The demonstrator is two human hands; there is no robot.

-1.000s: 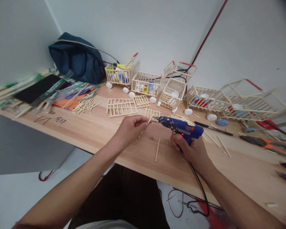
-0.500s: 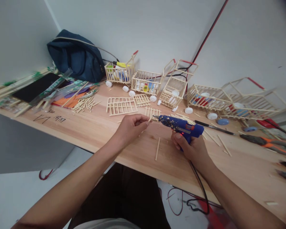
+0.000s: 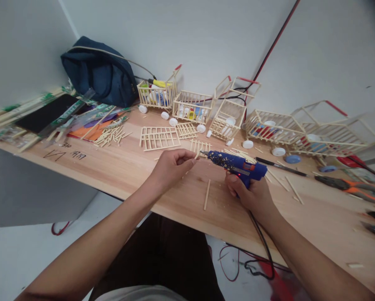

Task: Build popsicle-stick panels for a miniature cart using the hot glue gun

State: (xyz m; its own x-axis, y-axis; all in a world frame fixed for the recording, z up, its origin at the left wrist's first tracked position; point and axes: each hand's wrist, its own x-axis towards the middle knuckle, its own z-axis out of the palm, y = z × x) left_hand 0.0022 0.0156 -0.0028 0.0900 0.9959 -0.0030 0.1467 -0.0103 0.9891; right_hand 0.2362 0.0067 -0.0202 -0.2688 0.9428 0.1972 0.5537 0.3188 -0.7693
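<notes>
My right hand [image 3: 252, 190] is wrapped round the grip of a blue glue gun [image 3: 237, 164], whose barrel is speckled with yellowish crumbs and whose small red light glows. In my left hand [image 3: 178, 165], thumb and fingers pinch a short wooden stick [image 3: 198, 154]. The gun's nozzle points left and meets or nearly touches that stick's tip. Just behind lies a small wooden stick lattice [image 3: 200, 146], partly covered by the gun. A loose stick [image 3: 207, 195] rests on the table between my two hands.
Several miniature stick carts [image 3: 192, 108] with white wheels line the wall. Flat stick frames [image 3: 160, 139] and a stick pile [image 3: 110, 133] lie left. A black pen [image 3: 281, 167] and orange-handled pliers [image 3: 347, 187] lie right. A dark blue bag [image 3: 100, 75] stands behind. The gun's cable [image 3: 262, 234] hangs over the table edge.
Almost nothing differs. The view has shifted very slightly, while both hands, the stick and the glue gun keep nearly the same positions.
</notes>
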